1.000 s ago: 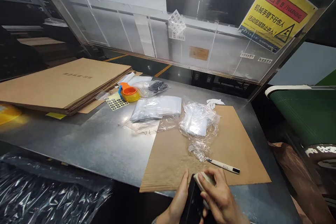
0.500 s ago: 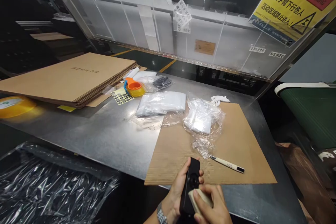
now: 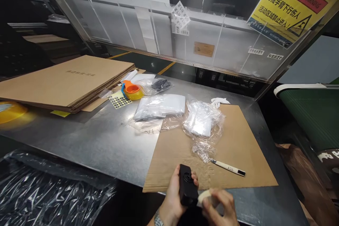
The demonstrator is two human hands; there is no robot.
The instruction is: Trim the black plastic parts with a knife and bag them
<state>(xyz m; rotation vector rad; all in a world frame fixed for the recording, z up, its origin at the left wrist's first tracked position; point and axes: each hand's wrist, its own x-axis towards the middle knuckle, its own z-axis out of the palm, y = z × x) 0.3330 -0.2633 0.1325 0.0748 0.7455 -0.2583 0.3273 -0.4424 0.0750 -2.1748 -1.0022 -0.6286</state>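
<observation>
My left hand is wrapped round a black box-shaped device with a round, lens-like ring on its upper face, tilted over the front edge of the table. Pinched in my right hand is a pale cream pad, held against or just beside the lower right end of the device. Motion blurs the right fingers a little; what the pad is made of I cannot tell. Beyond the hands lies a flat cardboard sheet, bearing a slim white pen-shaped tool marked A26 and crumpled clear plastic.
Clear bags of white sleeves and white packets lie mid-table. Left are flattened cartons, an orange tape dispenser and a sticker sheet. A black-lined bin stands front left; a green conveyor is at right.
The device has turned in my left hand, its end now facing me more. My right hand with the pad has shifted from the device's face to its lower right end. The view has swung slightly.
</observation>
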